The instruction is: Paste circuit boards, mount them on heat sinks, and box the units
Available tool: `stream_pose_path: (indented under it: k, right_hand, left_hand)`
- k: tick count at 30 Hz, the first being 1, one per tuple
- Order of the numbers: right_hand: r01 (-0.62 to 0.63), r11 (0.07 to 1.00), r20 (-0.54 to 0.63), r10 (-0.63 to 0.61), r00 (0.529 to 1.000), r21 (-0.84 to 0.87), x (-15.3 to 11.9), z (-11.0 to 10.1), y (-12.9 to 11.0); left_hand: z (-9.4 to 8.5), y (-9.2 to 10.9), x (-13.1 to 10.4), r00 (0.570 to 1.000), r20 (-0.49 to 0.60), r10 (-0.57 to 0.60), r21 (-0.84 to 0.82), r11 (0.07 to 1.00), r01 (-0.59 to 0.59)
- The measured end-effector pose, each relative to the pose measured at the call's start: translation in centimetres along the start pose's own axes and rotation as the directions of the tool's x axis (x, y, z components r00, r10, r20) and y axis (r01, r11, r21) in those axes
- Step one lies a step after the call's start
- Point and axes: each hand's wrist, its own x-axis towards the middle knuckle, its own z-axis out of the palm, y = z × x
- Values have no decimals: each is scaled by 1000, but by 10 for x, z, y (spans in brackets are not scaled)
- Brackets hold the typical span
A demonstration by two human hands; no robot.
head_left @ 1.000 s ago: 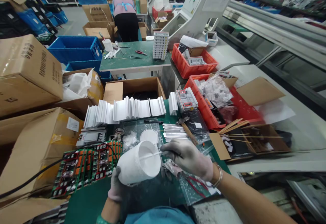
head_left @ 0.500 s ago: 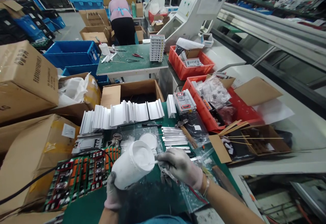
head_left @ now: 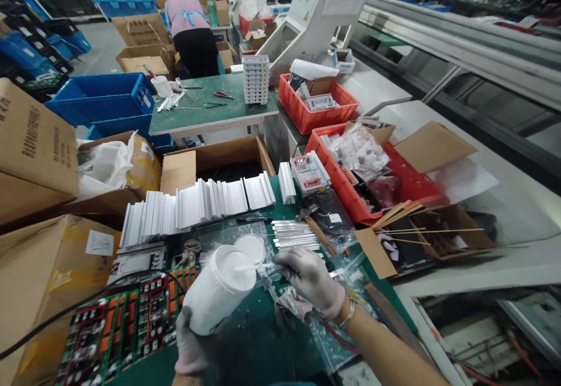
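My left hand [head_left: 189, 348], gloved, grips a white plastic tub [head_left: 217, 292] from below and tilts its mouth toward the right. White paste fills the tub. My right hand [head_left: 312, 281], also gloved, pinches a thin stick [head_left: 254, 267] whose tip is dipped into the paste at the tub's mouth. Just behind the tub lies its round white lid [head_left: 249, 248] on the green mat [head_left: 258, 339]. Several green and orange circuit boards [head_left: 123, 324] lie to the left of my left hand.
A row of white plastic housings [head_left: 197, 204] and silver metal strips [head_left: 293, 235] lie beyond the tub. Red bins [head_left: 350, 190] and an open box of sticks [head_left: 421, 240] stand on the right, cardboard boxes [head_left: 39, 269] on the left. A person [head_left: 188, 29] works far back.
The view has swung left and down a little. The tub has tipped further toward the right, and the stick stays in its mouth in my right hand.
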Motion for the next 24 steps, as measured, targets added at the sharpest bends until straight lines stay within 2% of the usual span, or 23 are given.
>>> stream_pose_path:
  k: [4, 7, 11, 16, 24]
  right_hand:
    - [-61, 998, -75, 63, 995, 21, 0, 2, 8]
    - [-88, 993, -113, 97, 989, 83, 3, -3, 8]
    - [-122, 983, -169, 145, 975, 138, 6, -7, 10]
    - [-172, 977, -157, 191, 969, 129, 7, -8, 14]
    - [-100, 988, -119, 115, 986, 121, 18, 4, 8]
  left_hand:
    - [2, 11, 6, 999, 34, 37, 14, 999, -37]
    - [13, 14, 6, 991, 52, 123, 46, 991, -126]
    - [25, 19, 5, 979, 90, 183, 146, 970, -195]
    - [27, 29, 8, 985, 80, 153, 164, 973, -165]
    - [49, 29, 1, 971, 79, 225, 246, 940, -237]
